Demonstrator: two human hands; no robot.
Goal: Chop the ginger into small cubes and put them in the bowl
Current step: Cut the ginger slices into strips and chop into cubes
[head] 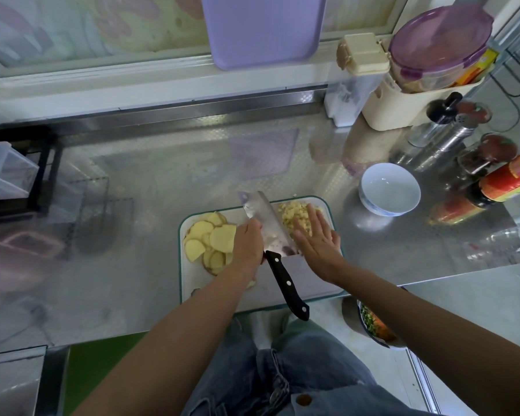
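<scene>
On the white cutting board (312, 283) in front of me, my left hand (248, 244) curls its fingers over the back of the knife (270, 226) blade. The black handle points toward me, free of either hand. My right hand (317, 235) lies flat, fingers straight and together, against a heap of ginger cubes (291, 214) just right of the blade. Ginger slices (210, 235) lie on the board's left side. A white bowl (415, 202) stands on the steel counter (162, 175), right of the board and apart from it.
</scene>
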